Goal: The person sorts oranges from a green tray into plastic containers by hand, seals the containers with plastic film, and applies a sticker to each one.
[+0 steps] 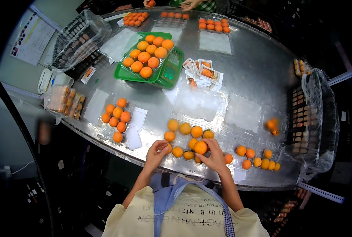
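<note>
A clear plastic tray [186,166] lies at the table's near edge in front of me, holding several round orange fruits [185,128]. At its left side my left hand [156,156] has thumb and fingers closed around a fruit [169,147], partly hidden by the fingertips. On the right, my right hand [214,157] grips another orange fruit [200,147], which sits above the fruits in the near rows. Some cups at the tray's near right are hidden by this hand.
A green scale [125,73] carries a full fruit tray [144,57]. Picture cards [207,74] lie beside it. Part-filled trays stand left [117,112] and right [265,163]. Plastic-lined crates flank the table [79,37], [320,114]. Another person's hands [189,4] work at the far edge.
</note>
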A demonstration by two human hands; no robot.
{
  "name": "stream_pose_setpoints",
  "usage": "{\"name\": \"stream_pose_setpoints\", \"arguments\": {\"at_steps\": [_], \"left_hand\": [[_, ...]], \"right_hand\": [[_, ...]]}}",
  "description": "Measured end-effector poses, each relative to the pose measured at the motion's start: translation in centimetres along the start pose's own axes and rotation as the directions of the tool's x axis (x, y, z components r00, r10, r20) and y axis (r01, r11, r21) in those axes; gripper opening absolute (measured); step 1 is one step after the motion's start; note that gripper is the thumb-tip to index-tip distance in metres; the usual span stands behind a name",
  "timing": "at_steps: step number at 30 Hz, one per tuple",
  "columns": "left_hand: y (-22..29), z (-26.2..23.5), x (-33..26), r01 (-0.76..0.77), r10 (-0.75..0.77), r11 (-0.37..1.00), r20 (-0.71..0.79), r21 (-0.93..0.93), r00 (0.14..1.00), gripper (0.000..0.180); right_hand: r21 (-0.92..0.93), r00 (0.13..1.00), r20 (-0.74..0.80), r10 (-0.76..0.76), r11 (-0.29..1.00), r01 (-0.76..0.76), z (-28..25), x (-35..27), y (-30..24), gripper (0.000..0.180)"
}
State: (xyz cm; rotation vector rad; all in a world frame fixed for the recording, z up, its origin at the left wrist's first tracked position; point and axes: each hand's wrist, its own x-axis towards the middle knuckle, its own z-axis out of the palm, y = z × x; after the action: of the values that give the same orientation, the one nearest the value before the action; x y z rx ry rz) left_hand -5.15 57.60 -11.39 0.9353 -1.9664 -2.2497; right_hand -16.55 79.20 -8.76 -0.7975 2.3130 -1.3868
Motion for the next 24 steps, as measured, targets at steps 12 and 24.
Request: {"name": "stream_pose_setpoints", "arguments": {"at_steps": [12,24], "left_hand": [[0.7,4.3,-4.2,0.124,-0.133,0.989,0.13,0.078,0.983,0.04],[1.1,0.7,-1.4,-0.1,0.09,0.994,0.208,0.039,0.974,0.035]], "right_hand": [[0.118,0.948,0.231,-0.218,0.974,0.195,2.3,0.4,-1.2,0.048],[-0.106,0.994,-0.097,-0.044,0.994,0.034,1.5,-0.2,-0.8,0.044]]}}
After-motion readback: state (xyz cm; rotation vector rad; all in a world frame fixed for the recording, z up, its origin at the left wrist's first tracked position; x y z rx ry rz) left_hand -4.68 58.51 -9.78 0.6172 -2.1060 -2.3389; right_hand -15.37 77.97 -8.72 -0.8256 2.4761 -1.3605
